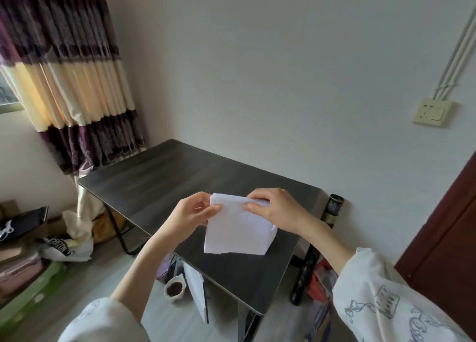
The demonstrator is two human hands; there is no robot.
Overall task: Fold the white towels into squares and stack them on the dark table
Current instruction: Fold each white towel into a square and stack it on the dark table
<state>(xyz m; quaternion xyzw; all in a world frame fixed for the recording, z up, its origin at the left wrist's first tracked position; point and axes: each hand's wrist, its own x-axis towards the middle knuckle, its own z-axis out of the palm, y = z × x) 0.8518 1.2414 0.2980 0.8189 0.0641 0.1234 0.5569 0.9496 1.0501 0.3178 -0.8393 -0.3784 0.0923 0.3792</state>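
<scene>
A white towel [238,232] hangs above the dark table [164,179], folded over and draping down with its lower edge near the tabletop. My left hand [193,211] pinches its upper left corner. My right hand [273,209] pinches the upper edge on the right, thumb in front and fingers curled over the top. Both hands are held over the near right part of the table. No other towel shows on the table.
A striped purple and cream curtain [72,84] hangs at the left. Bags and boxes [64,249] clutter the floor left of the table. A small cup [175,287] and a white panel sit under the table. A dark tube [319,249] leans at the right, beside a brown door [448,238].
</scene>
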